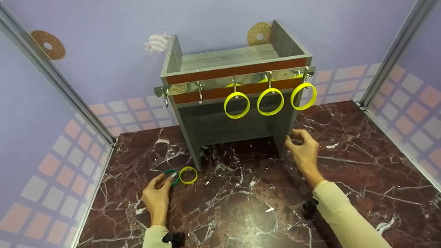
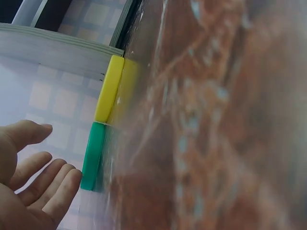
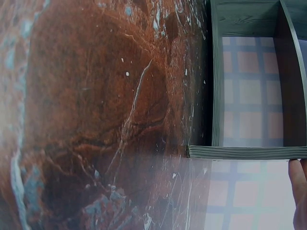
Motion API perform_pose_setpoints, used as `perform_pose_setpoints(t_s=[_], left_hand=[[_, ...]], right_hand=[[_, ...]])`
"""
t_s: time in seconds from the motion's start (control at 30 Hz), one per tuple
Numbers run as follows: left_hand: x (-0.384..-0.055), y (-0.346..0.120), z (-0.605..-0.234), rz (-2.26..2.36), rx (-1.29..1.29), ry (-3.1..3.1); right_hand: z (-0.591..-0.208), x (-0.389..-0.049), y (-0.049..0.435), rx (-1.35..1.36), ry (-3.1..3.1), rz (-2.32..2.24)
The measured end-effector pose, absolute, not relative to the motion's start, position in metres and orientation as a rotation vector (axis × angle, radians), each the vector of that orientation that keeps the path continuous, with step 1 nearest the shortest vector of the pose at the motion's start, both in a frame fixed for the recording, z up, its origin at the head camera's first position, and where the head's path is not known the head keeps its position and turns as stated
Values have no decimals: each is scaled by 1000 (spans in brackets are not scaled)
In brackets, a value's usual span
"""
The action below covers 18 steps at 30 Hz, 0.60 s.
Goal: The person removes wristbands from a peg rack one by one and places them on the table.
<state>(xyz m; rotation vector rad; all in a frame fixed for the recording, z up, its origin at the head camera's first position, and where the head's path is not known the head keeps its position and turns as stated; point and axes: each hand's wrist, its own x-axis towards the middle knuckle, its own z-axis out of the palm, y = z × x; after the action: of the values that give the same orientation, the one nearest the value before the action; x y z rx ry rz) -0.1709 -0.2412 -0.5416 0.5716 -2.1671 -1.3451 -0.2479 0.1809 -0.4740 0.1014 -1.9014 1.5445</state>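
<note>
In the head view my left hand (image 1: 156,194) reaches a green ring (image 1: 175,182) lying on the marbled surface. Its fingertips are right at the ring's edge, and the left wrist view shows the thumb spread away from the loosely bent fingers. Beside the green ring, a yellow ring (image 2: 109,88) lies flat, close to the foot of a grey wooden shelf (image 1: 182,137). My right hand (image 1: 304,151) is at the shelf's right side panel (image 3: 249,152), fingertips against its outer face; most of this hand is outside the right wrist view.
A metal hook rail (image 1: 217,81) runs across the shelf's front. Yellow rings hang from three of its hooks: one near the middle (image 1: 225,109), another to its right (image 1: 259,106) and one at the right end (image 1: 293,98). Patterned walls (image 1: 113,69) enclose the surface.
</note>
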Motion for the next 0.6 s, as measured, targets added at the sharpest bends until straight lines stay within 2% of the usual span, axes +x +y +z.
perform_pose_setpoints(t_s=[0.6], left_hand=[[-191,-215,-515,-1610,334,-1948]], right_hand=[[-475,-249,182,126,-1893,1518]])
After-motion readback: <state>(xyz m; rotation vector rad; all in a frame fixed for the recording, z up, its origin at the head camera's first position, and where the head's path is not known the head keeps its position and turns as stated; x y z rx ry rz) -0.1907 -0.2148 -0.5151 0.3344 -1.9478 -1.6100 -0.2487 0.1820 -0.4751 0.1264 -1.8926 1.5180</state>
